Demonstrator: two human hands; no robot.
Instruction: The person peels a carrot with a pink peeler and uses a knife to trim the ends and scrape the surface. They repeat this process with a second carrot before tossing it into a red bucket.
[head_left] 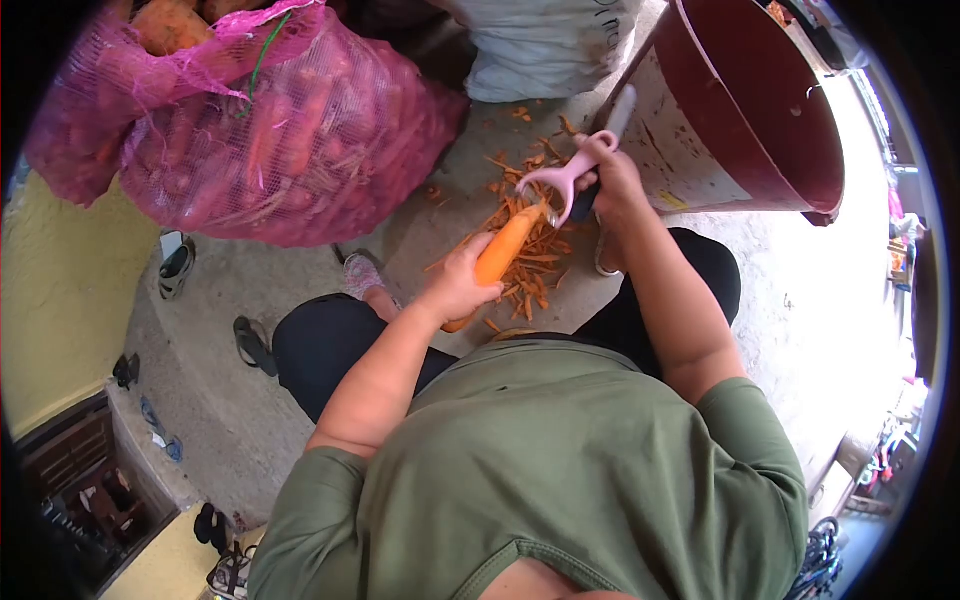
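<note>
My left hand [464, 278] is wrapped around a thick orange carrot [508, 245], which slants up and away from me. My right hand [614, 186] is closed on a pink Y-shaped peeler [560, 178], whose head is at the carrot's far tip. From the same fist a knife blade [622, 112] sticks out at the top, and a dark handle-like end shows below the palm. Fingers partly hide how both tools are gripped. Below the carrot, orange peelings [532, 272] lie heaped on the floor between my feet.
A pink mesh sack [290, 130] full of carrots stands at the front left, a white sack [550, 45] behind. To the right is a large dark-red tub [700, 150], close to my right hand. Loose sandals [254, 346] lie on the concrete floor at left.
</note>
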